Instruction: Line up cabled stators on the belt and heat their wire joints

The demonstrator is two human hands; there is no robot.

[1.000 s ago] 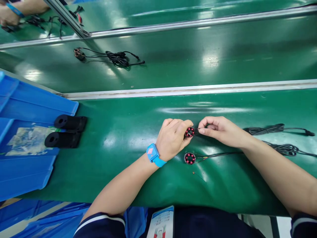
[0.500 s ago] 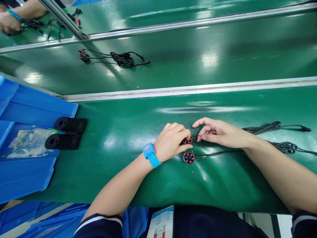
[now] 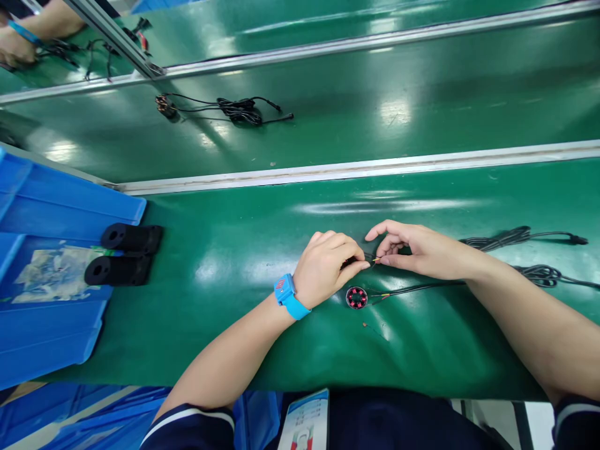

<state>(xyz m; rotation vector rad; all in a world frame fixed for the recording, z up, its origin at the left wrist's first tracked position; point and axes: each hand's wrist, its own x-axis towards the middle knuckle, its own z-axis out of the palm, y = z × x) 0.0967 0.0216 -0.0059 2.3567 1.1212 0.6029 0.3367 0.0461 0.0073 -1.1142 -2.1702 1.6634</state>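
My left hand [image 3: 332, 265], with a blue strap at its wrist, is closed over a small wound motor stator that its fingers almost fully hide. Thumb and index come together at the thin wires leaving it. Just to the right, my right hand [image 3: 410, 250] pinches the coloured wire ends between thumb and fingers. Below my left hand lies a second motor stator [image 3: 357, 298], round with red windings, joined to a black cable [image 3: 422, 287]. A thin loose component [image 3: 365, 325] with a fine lead lies nearer me.
Two black cylindrical housings [image 3: 122, 270] stand beside blue bins [image 3: 51, 325] at the left. Bundled black cables [image 3: 509, 239] lie right of my hands. Beyond the white rail [image 3: 328, 172] is another stator [image 3: 167, 107] with coiled cable. Another person's hand [image 3: 19, 47] is at the upper left.
My left thumb and index have shifted right, closing over the wires and covering the stator that showed before. My right hand has hardly moved.
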